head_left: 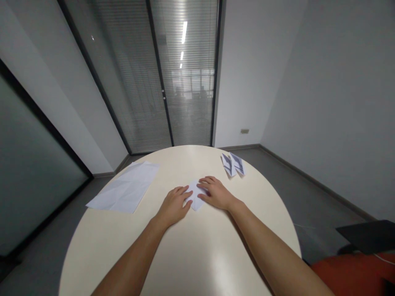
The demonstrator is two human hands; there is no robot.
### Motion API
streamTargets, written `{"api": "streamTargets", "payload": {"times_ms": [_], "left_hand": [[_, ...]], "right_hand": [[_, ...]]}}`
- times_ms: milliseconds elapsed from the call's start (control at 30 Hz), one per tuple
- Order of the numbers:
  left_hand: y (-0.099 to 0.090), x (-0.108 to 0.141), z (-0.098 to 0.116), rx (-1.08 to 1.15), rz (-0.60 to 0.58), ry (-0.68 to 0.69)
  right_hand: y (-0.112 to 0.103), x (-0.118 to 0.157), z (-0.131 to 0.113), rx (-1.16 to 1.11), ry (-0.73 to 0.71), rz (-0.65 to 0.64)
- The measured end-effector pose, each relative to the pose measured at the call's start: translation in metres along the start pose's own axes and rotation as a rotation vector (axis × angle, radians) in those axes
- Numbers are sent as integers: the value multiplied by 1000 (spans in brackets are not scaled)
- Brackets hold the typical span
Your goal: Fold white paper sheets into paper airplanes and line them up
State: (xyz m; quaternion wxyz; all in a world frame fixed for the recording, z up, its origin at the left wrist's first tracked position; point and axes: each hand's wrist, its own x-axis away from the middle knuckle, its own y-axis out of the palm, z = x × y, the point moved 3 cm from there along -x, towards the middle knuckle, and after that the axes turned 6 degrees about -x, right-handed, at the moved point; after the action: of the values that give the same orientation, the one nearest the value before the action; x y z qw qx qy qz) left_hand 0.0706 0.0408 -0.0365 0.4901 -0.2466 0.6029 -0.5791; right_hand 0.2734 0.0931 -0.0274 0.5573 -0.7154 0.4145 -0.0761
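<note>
A small piece of folded white paper (pixel 195 202) lies flat near the middle of the round table, partly covered by my fingers. My left hand (pixel 175 206) rests on its left side with the fingers apart. From the other side, my right hand (pixel 217 193) touches the paper's right part, its fingers spread and lying on it. Neither hand wraps around the paper. Some of the folds are hidden under the fingertips.
On the left of the cream table (pixel 185 255) lies a large creased white sheet (pixel 126 187). Folded paper pieces (pixel 233 165) stand near the far right edge. Past the right edge are a red seat (pixel 348 271) and a dark flat object (pixel 368 236).
</note>
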Motion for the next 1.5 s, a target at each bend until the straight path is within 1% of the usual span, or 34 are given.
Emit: {"api": "streamTargets", "payload": {"times_ms": [67, 167, 300, 400, 500, 667, 767, 900, 1167, 1367, 1500], "left_hand": [[1, 0, -1, -49, 4, -16], [2, 0, -3, -95, 3, -21], [3, 0, -5, -68, -4, 18], [3, 0, -6, -56, -9, 40], [2, 0, -6, -43, 8, 32], [2, -1, -4, -44, 21, 16], [1, -2, -3, -58, 15, 7], [1, -1, -3, -40, 15, 8], [1, -3, -5, 13, 32, -7], [1, -5, -7, 50, 27, -51], [0, -5, -8, 111, 50, -71]], "right_hand": [[-1, 0, -2, -8, -1, 0], [-3, 0, -1, 2, 37, 8], [-6, 0, 2, 44, 99, 4], [-9, -1, 1, 64, 109, -14], [-11, -2, -3, 57, 87, -36], [-12, -1, -11, -2, -2, -53], [-10, -1, -13, -45, -43, -65], [-7, -1, -14, -134, -79, -113], [-7, 0, -21, -221, -91, -144], [-6, -1, -23, -233, -84, -140], [-6, -1, -23, -237, -88, -136]]}}
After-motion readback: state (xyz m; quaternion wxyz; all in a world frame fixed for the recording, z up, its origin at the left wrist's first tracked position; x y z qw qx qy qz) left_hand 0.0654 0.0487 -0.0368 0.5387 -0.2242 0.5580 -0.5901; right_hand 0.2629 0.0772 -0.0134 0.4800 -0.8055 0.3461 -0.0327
